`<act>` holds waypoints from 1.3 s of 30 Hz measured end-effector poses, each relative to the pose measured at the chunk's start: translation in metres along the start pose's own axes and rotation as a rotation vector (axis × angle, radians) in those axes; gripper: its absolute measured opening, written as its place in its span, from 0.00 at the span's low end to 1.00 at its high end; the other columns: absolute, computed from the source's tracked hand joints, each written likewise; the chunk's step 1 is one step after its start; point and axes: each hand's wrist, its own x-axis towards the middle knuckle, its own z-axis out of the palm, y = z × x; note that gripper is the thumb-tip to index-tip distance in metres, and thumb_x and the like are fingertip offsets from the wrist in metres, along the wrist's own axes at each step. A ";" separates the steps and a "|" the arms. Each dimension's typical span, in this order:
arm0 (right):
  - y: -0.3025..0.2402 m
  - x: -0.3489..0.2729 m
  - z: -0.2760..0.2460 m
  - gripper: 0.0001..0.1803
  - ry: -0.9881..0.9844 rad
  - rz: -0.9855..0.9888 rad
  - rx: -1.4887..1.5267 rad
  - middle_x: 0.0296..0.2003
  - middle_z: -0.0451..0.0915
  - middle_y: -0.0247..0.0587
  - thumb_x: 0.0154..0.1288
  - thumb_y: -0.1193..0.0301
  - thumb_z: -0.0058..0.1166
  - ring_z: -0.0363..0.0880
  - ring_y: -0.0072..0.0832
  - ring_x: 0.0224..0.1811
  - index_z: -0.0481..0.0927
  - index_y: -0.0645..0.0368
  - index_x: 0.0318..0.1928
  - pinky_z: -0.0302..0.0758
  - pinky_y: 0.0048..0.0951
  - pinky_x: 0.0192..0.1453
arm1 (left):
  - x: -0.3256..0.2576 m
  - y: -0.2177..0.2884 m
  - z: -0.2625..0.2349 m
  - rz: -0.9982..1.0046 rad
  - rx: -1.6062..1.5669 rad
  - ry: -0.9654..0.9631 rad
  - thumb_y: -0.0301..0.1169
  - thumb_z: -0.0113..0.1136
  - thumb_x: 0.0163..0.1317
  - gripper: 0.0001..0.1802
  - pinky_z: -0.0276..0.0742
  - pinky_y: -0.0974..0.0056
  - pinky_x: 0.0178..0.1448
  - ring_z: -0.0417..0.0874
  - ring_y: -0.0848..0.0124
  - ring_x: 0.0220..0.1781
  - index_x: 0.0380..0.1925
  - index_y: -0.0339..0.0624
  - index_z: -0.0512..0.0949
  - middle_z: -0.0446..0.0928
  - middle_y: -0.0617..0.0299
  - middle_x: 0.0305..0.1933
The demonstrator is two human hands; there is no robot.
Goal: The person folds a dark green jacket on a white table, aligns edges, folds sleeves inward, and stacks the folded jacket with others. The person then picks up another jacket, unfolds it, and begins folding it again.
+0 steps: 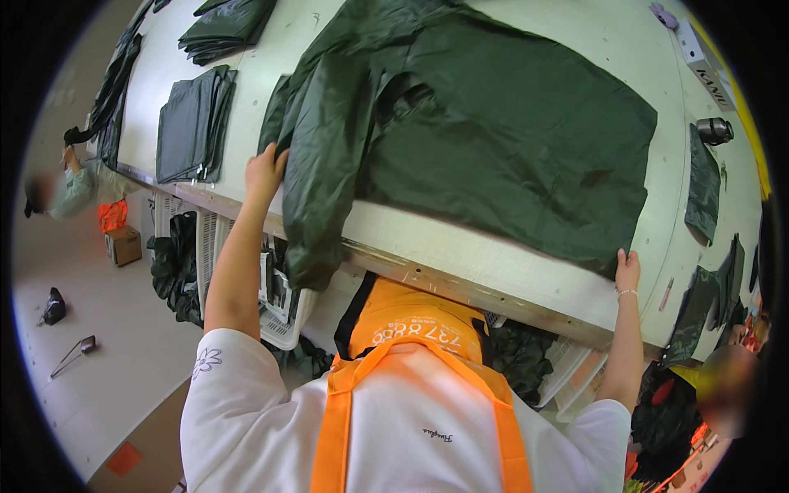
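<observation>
A dark green raincoat-like jacket (509, 140) of smooth, shiny fabric lies spread over a pale table. Its hem points right, and one sleeve (320, 189) drapes down over the near table edge. My left hand (267, 171) is closed on the fabric at the garment's left side, beside that sleeve; the thumb shows on top. At the near right corner of the hem, my right hand (627, 269) pinches the cloth between thumb and fingers. A round opening (405, 97) with creased cloth shows near the upper middle of the jacket.
Folded dark green garments (193, 123) are stacked on the table's left. White plastic baskets (283, 316) with dark fabric stand below the near edge. On the right are a dark jar (713, 131), a white box (705, 70), a pink pen-like tool (666, 293) and fabric pieces (699, 316). Other people are at both sides.
</observation>
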 end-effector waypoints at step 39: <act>-0.350 -0.122 0.056 0.33 -1.229 -0.073 0.306 0.52 0.76 0.41 0.51 0.70 0.62 0.73 0.26 0.51 0.68 0.72 0.58 0.70 0.27 0.55 | -0.042 -0.026 0.037 -0.299 -0.215 0.143 0.44 0.62 0.52 0.14 0.67 0.56 0.43 0.78 0.55 0.32 0.26 0.45 0.80 0.78 0.54 0.24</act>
